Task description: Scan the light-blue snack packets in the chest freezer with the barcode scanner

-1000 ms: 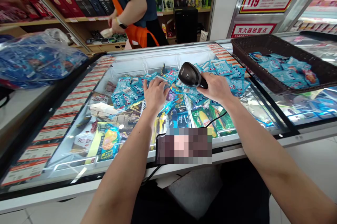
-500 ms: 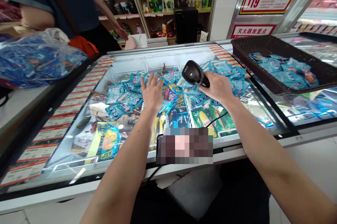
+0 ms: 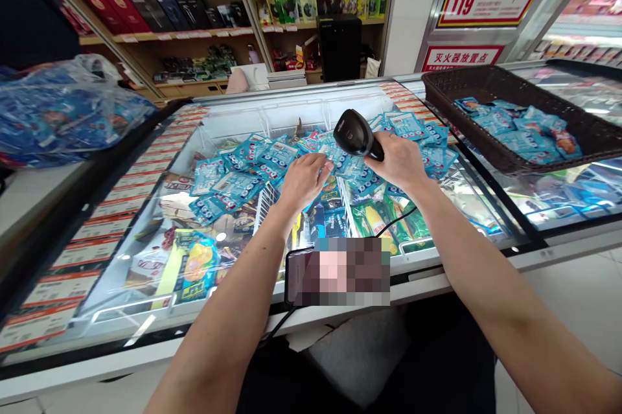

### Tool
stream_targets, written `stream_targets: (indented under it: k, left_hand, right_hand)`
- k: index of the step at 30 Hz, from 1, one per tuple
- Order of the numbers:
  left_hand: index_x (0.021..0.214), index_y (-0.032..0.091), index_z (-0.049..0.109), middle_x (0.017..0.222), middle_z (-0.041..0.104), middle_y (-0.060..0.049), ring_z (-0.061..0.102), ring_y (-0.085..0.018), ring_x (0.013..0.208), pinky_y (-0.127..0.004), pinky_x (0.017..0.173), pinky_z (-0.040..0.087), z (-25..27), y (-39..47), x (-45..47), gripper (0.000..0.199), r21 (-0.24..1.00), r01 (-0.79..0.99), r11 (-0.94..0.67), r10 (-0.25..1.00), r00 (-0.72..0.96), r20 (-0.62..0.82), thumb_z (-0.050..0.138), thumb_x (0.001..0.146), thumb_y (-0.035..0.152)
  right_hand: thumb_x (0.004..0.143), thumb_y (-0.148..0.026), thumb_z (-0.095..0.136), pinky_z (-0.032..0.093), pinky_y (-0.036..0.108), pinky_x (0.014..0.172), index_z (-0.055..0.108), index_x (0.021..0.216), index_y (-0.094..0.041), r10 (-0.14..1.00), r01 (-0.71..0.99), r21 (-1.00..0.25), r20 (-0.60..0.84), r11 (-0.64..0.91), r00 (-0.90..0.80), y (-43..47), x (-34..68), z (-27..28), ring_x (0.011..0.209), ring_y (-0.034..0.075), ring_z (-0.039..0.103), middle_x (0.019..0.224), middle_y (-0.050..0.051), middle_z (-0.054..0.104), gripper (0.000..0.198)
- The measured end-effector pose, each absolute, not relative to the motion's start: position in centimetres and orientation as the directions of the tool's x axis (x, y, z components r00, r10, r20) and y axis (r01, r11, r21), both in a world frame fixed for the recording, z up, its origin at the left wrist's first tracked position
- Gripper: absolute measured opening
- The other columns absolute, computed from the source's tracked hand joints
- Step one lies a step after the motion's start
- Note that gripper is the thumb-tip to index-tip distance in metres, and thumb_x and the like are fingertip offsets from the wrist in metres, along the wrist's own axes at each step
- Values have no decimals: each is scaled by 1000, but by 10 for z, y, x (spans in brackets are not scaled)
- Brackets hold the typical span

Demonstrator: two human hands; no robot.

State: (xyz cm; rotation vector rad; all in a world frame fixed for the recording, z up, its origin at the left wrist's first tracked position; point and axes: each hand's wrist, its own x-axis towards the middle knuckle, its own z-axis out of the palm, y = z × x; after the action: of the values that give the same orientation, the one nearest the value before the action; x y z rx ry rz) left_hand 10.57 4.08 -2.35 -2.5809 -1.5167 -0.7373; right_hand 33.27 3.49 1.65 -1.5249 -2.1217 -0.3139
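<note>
At the far left sits a clear plastic bag (image 3: 72,116) bulging with blue contents; its film looks thin, so cradling from beneath seems wise. To its right, on the glass-topped freezer (image 3: 97,363), lies a loose heap of blue packets (image 3: 238,184), many overlapping. They look light, flat and pliable, with a glossy skin likely to slide on the glass and on one another; a pinch at a sealed edge or corner should lift one, while squeezing the middle might crush what is inside. The left hand (image 3: 302,184) is at the right side of this heap, palm down, fingers close together and the thumb slightly apart; whether a packet is between them I cannot tell. Nearer, a phone (image 3: 335,275) rests at the freezer's front edge, mostly blurred out. Farther right, the black barcode scanner (image 3: 354,133) is up over the packets, its rounded head toward the left; it seems rigid, fairly light and head-heavy, best gripped by the handle. The right hand (image 3: 402,158) has its fingers wrapped around that handle. Beyond it lies a second pile (image 3: 408,124) of the same packets, and at the far right a dark woven basket (image 3: 490,87), stiff-looking and best taken by its rim, holds more.
</note>
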Motion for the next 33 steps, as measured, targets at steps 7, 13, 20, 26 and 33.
stream_targets:
  k: [7, 13, 20, 26, 33]
  left_hand:
    - [103, 19, 56, 114, 53, -13, 44, -31, 114, -45, 95, 32, -29, 38, 106, 60, 213, 949, -232, 809, 67, 583, 41, 74, 70]
    - [97, 19, 57, 110, 53, -16, 44, -37, 112, -50, 93, 33, -39, 47, 101, 66, 264, 955, -137, 853, -22, 522, 47, 65, 75]
    - [131, 21, 29, 100, 57, -9, 59, -24, 91, -37, 79, 45, -39, 55, 88, 75, 505, 825, -255, 849, -58, 525, 56, 72, 59]
    - [139, 24, 8, 92, 60, -6, 60, -15, 75, -30, 69, 46, -39, 54, 86, 75, 665, 653, -361, 839, -83, 537, 51, 82, 48]
    - [118, 22, 43, 99, 61, -6, 57, -14, 85, -24, 66, 44, -36, 56, 86, 39, 611, 681, -403, 811, -43, 583, 40, 87, 46]
  right_hand:
    - [81, -41, 49, 39, 32, 64, 56, 104, -16, 802, 925, -102, 538, 367, -258, 36, 333, 15, 78, 25, 59, 92, 11, 66, 35]
    - [79, -41, 52, 38, 31, 62, 57, 103, -17, 802, 926, -86, 534, 367, -269, 35, 331, 14, 78, 24, 59, 94, 10, 65, 35]
    - [78, -40, 53, 36, 31, 61, 56, 103, -18, 796, 926, -81, 542, 369, -270, 35, 331, 13, 76, 24, 59, 92, 9, 66, 34]
    - [77, -39, 53, 35, 30, 61, 57, 103, -18, 787, 913, -62, 533, 403, -311, 35, 330, 13, 79, 24, 59, 92, 9, 66, 34]
    - [77, -38, 54, 35, 30, 62, 55, 106, -19, 770, 869, -37, 485, 493, -416, 32, 329, 14, 83, 23, 59, 97, 7, 65, 34]
